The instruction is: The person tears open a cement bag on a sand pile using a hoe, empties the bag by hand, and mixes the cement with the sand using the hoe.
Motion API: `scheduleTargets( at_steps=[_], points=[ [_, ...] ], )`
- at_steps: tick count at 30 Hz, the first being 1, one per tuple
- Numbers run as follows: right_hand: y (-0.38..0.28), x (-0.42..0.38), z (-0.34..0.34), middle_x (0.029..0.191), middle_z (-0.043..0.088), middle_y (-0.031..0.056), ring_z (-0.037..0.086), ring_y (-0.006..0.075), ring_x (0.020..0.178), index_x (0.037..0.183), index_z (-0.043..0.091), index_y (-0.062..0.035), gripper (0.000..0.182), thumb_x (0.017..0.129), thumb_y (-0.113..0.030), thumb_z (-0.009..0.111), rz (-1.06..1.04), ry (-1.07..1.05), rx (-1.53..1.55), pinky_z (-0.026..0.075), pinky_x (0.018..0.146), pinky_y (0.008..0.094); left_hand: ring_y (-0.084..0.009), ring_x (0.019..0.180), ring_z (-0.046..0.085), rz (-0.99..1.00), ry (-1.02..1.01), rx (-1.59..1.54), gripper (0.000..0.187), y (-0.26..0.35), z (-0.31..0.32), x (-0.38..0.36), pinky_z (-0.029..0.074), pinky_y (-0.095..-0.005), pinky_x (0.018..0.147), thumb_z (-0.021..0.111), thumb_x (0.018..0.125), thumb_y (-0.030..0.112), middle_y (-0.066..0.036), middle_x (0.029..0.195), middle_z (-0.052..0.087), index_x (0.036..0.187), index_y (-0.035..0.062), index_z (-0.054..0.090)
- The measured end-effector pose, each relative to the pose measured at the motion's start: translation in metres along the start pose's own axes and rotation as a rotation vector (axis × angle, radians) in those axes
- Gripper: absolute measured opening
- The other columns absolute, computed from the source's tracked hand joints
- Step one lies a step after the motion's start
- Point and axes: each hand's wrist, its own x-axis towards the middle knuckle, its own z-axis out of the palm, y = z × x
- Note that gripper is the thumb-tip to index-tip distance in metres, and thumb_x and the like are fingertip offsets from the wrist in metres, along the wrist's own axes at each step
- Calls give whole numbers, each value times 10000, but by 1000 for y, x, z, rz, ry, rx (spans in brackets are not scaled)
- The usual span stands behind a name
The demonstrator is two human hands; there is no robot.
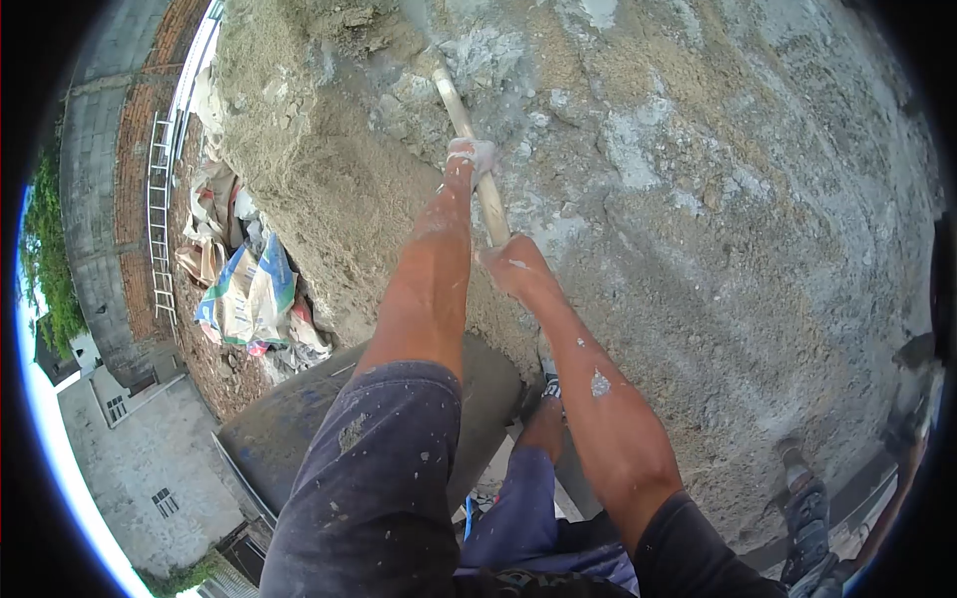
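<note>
Both of my hands grip a wooden-handled tool (492,209) that slants up and away from me; its head is hidden in the heap of sand and grey cement powder (658,259). My left hand (471,155), whitened with powder, is closed round the shaft farther forward. Nearer to me, my right hand (512,263) wraps the rear end of the handle. Pale splashes dot my right forearm and dark sleeves. One of my feet (551,387) shows below, at the near edge of the heap.
A dark rounded drum-like surface (299,419) lies close on my left. Crumpled cement bags (249,294) are heaped beyond it, near a ladder (160,214) by a block wall (100,199). At the right edge, another person's leg (805,523) stands on the pile's border.
</note>
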Motion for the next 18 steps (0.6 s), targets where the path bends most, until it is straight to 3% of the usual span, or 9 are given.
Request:
scheduleTargets(
  at_steps=[3, 5, 7, 11, 13, 14, 16, 18],
  points=[
    [45, -50, -9, 596, 564, 141, 564, 211, 578, 771, 614, 101, 391, 827, -285, 635, 63, 12, -24, 435, 551, 401, -258, 540, 597, -121, -86, -256, 101, -20, 71, -44, 525, -424, 499, 512, 824, 97, -99, 636, 567, 874, 31, 569],
    [64, -77, -29, 598, 567, 145, 563, 217, 580, 777, 615, 104, 411, 825, -304, 631, 117, -11, -50, 440, 563, 407, -259, 609, 625, -253, -99, -429, 99, 8, 94, -88, 534, -415, 551, 531, 819, 87, -106, 699, 607, 863, 38, 603],
    [80, -103, -56, 597, 570, 135, 558, 209, 566, 777, 623, 95, 419, 822, -321, 633, 167, -57, -111, 435, 553, 409, -261, 764, 697, -500, -63, -781, 146, 39, 120, -119, 557, -379, 683, 568, 793, 89, -124, 821, 709, 808, 51, 708],
    [82, -183, -129, 582, 561, 96, 533, 189, 518, 739, 621, 58, 393, 811, -327, 656, 251, -33, -141, 413, 518, 393, -248, 584, 607, 196, -159, -473, 105, 44, 204, -134, 528, -420, 510, 557, 837, 108, -110, 688, 571, 894, 22, 543],
    [93, -233, -171, 566, 541, 55, 492, 148, 483, 708, 604, 5, 356, 809, -331, 667, 314, -33, -146, 384, 478, 355, -246, 596, 603, -49, -192, -776, 110, 117, 228, -194, 530, -406, 529, 574, 825, 96, -104, 686, 557, 901, 26, 537],
    [100, -260, -195, 561, 530, 36, 468, 125, 470, 704, 589, -24, 334, 811, -331, 669, 350, -40, -129, 366, 456, 329, -246, 594, 596, -396, -168, -1030, 116, 184, 228, -236, 530, -401, 539, 584, 821, 93, -100, 685, 546, 906, 32, 536],
    [116, -319, -242, 556, 510, 6, 443, 93, 459, 743, 563, -52, 281, 809, -297, 683, 350, -51, -77, 335, 425, 289, -242, 567, 567, -600, -155, -1143, 180, 240, 269, -270, 522, -404, 540, 626, 821, 122, -92, 698, 523, 946, 47, 520],
    [124, -396, -277, 585, 525, 21, 476, 127, 498, 798, 574, -31, 309, 793, -314, 698, 412, 22, 0, 385, 478, 333, -228, 579, 550, -570, -279, -1311, 277, 273, 298, -303, 517, -403, 550, 676, 818, 194, -82, 719, 509, 987, 71, 494]
  ],
)
